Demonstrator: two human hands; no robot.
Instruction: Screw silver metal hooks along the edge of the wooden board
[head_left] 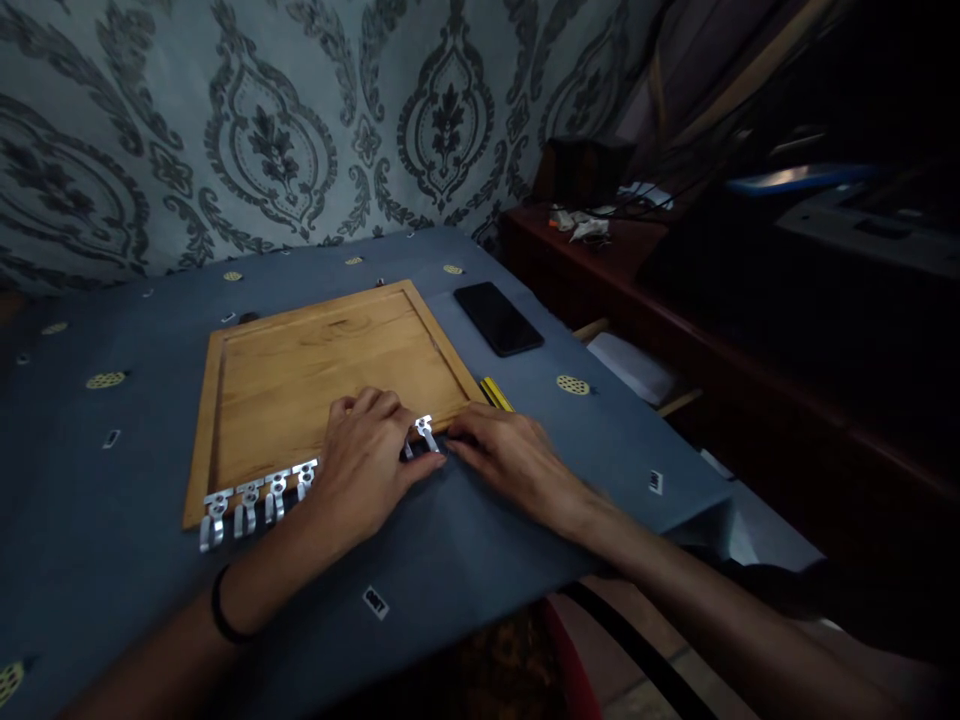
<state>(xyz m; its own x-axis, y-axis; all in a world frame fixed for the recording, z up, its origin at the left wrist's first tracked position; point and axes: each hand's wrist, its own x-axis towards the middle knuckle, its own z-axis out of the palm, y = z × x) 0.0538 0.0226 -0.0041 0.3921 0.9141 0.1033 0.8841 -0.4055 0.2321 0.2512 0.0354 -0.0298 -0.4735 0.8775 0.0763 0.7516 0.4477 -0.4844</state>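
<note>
A framed wooden panel [330, 360] lies flat on the cloth-covered table. Along its near edge runs a rail of silver metal hooks [251, 507], several of them hanging past the edge. My left hand [367, 460] covers the middle of this rail, its fingers bent over the panel and its thumb under the hooks towards the right. Beside the rightmost hook [426, 432], at the panel's near right corner, my right hand [517, 460] has its fingers pinched together. Whatever lies between those fingertips is hidden.
A black phone [498, 318] lies to the right of the panel. By the right corner there is a yellow and black stick-like object [496, 394]. Patterned wallpaper [360, 120] rises behind the table [615, 440]. A dark red desk [630, 270] with an open drawer stands at the right.
</note>
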